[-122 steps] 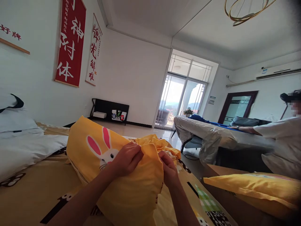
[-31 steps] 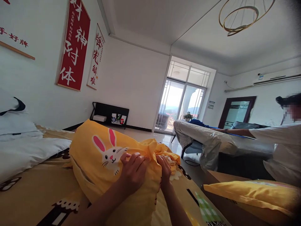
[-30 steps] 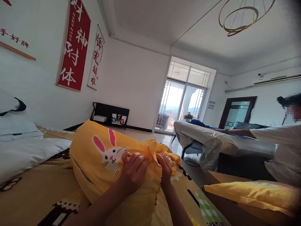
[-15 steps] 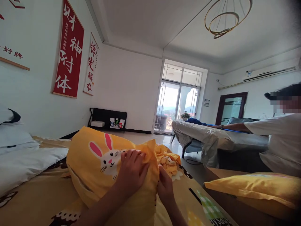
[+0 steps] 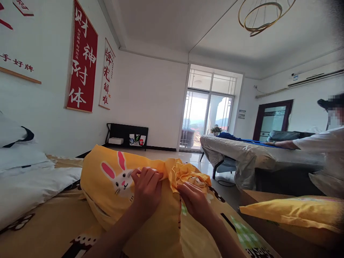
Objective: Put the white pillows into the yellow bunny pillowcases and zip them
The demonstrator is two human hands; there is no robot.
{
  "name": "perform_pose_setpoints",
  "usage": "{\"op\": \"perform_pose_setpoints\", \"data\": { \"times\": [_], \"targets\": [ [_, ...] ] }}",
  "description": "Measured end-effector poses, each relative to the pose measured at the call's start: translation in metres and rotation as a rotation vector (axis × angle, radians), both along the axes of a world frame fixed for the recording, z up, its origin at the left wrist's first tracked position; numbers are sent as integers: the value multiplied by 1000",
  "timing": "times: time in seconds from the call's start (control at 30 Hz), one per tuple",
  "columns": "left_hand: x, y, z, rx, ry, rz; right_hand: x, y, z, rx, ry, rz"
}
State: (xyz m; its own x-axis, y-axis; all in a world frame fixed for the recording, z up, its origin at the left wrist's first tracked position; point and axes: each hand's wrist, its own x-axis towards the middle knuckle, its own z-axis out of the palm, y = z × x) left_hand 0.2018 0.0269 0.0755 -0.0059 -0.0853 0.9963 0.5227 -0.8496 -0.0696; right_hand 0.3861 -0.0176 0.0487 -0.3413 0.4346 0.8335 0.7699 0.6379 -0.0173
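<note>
A plump yellow pillowcase point(image 5: 103, 186) with a printed white rabbit lies on the patterned bed cover in front of me. My left hand point(image 5: 147, 188) is closed on its upper side, fingers curled into the cloth beside the rabbit's face. At the right edge of the pillowcase, my right hand point(image 5: 193, 199) pinches the gathered fabric; its fingertips are partly hidden by the folds. Just beyond my right hand, crumpled yellow cloth point(image 5: 197, 179) with another printed face lies on the bed cover.
White pillows point(image 5: 40, 186) lie at the left. A yellow pillow point(image 5: 292, 215) rests on a cardboard box point(image 5: 255, 197) at the right. Behind it, a person in a white shirt point(image 5: 314, 143) reaches over a plastic-covered table point(image 5: 239, 148) bearing blue cloth. A black low shelf point(image 5: 126, 130) stands by the far wall.
My left hand has shifted slightly left and its fingers have curled more. My right hand has turned over the edge, and the cloth there is more bunched. The view has swung a little left.
</note>
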Motion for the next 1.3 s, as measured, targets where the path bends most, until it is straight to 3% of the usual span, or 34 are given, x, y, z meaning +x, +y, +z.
{"op": "perform_pose_setpoints", "data": {
  "times": [0.1, 0.2, 0.33, 0.43, 0.5, 0.87, 1.03, 1.13, 1.23, 1.3],
  "targets": [
    [10, 4, -9, 31, -49, 5, -11, 8, -32, 158, 148, -4],
    [19, 7, -19, 16, -114, -41, -15, 12, -44, 20, 314, 89],
    [26, 13, -27, 45, -117, -144, -9, 15, -12, -323, 520, 206],
    [28, 17, -28, 62, -127, -148, -13, 22, 10, -416, 488, 249],
    [27, 18, -27, 55, -153, -152, -18, 27, 14, -450, 464, 271],
    [28, 14, -25, 34, -190, -216, -5, 44, -12, -244, 534, 34],
    [34, 17, -25, 27, -226, -244, 7, 13, -3, -267, 482, -54],
    [41, 20, -26, 28, -181, -231, -3, -6, 8, -300, 551, -73],
    [38, 28, -32, -3, -15, -211, -19, 0, 12, -222, 631, -115],
    [23, 40, -37, -45, 107, -195, -21, 17, 10, -184, 761, -164]
  ]
}}
